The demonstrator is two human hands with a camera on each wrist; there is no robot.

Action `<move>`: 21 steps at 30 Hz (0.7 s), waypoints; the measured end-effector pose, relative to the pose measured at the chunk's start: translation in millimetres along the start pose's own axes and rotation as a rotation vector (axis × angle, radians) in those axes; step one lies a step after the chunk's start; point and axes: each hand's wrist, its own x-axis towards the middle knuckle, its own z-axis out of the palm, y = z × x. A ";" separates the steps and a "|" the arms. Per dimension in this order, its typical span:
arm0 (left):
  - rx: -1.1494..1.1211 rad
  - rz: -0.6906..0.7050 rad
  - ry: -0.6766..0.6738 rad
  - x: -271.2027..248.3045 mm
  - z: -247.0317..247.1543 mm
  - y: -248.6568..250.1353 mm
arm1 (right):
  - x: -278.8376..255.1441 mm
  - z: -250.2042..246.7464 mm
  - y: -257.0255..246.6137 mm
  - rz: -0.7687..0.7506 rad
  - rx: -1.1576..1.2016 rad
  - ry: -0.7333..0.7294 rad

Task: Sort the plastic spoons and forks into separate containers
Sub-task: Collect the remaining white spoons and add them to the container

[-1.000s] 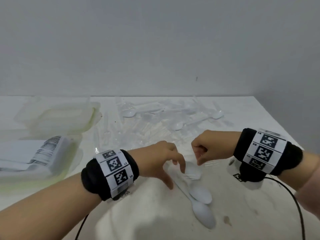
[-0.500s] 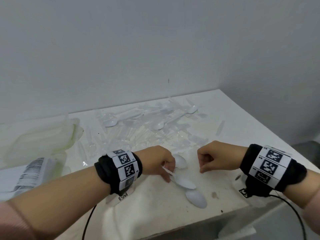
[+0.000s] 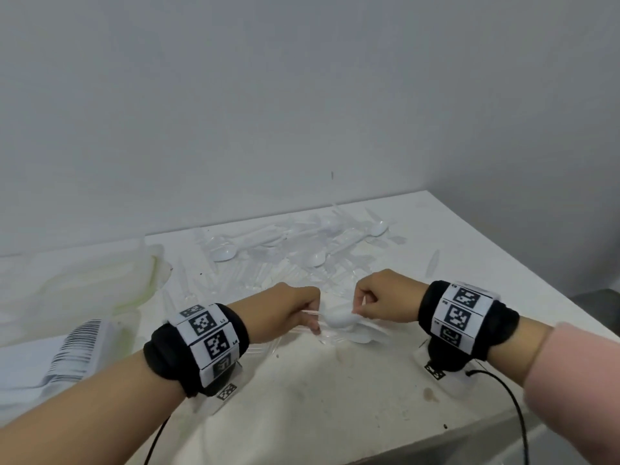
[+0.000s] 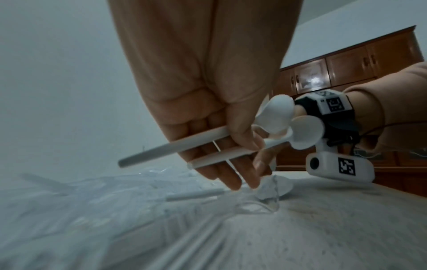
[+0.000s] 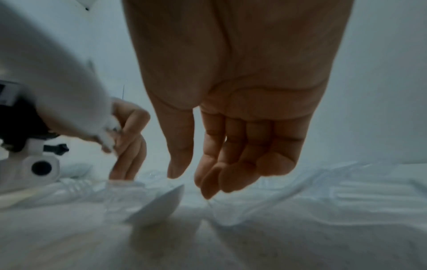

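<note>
Above the table [image 3: 335, 397], my left hand [image 4: 208, 113] clamps two white spoons [image 4: 284, 118]; my empty, loosely curled right hand [image 5: 231, 137] could jostle them loose.

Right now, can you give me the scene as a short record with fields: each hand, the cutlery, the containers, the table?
left hand: holds two white spoons by the handles, bowls toward the right wrist
right hand: fingers loosely curled just above the table; whether they pinch anything, cannot tell
pile: clear and white cutlery, unsorted, behind the hands
containers: clear plastic, far left
table: white, stained
</note>
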 end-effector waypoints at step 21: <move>0.060 -0.524 0.306 -23.5 -103.9 -74.4 | 20.4 -59.6 18.5 -0.079 -0.271 -0.075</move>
